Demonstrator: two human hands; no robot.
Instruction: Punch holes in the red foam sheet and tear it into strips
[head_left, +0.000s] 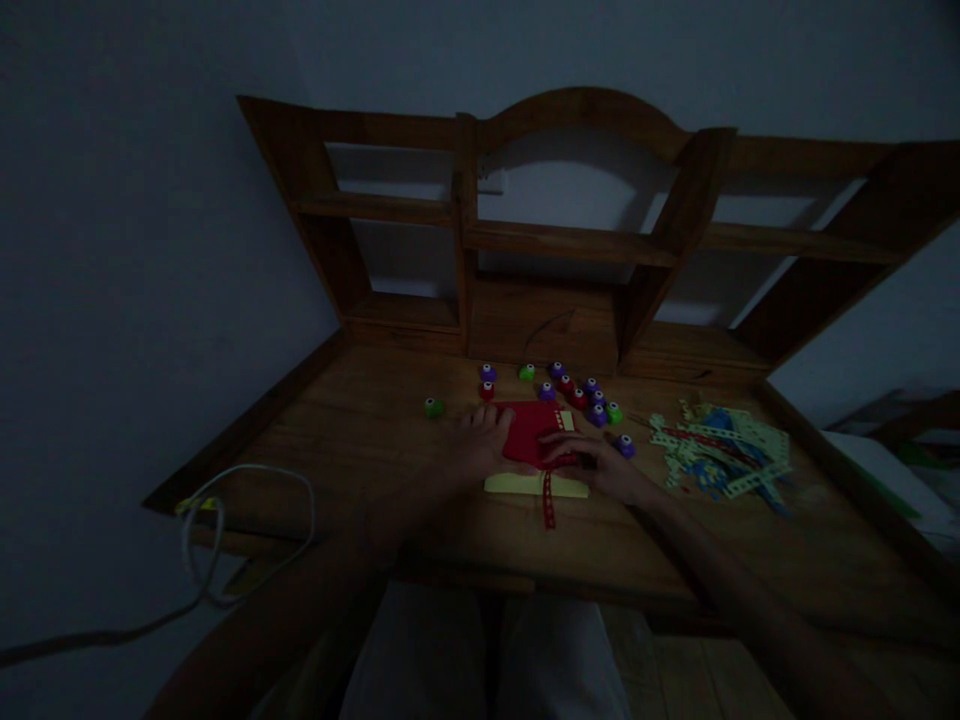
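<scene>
A flat red piece [529,435] lies on the desk in front of me, over a pale yellow piece [517,483] whose near edge sticks out. My left hand [480,440] rests on the red piece's left side, fingers spread. From the right, my right hand [600,465] reaches over its right part with fingers stretched out and slightly bent; the fingertips touch it near the near edge. A narrow red strip with cut-out holes [549,505] hangs toward me over the yellow edge. Beside my right fingers shows a small pale patch [567,421]. Dim light hides the fine detail.
Several small purple, red and green eye-topped pieces lie behind the red piece, including a purple one [625,445] and a green one [433,407]. To the right is a pile of punched strips [727,450]. A white cable [311,500] loops at the left edge. Wooden shelves [562,240] stand behind.
</scene>
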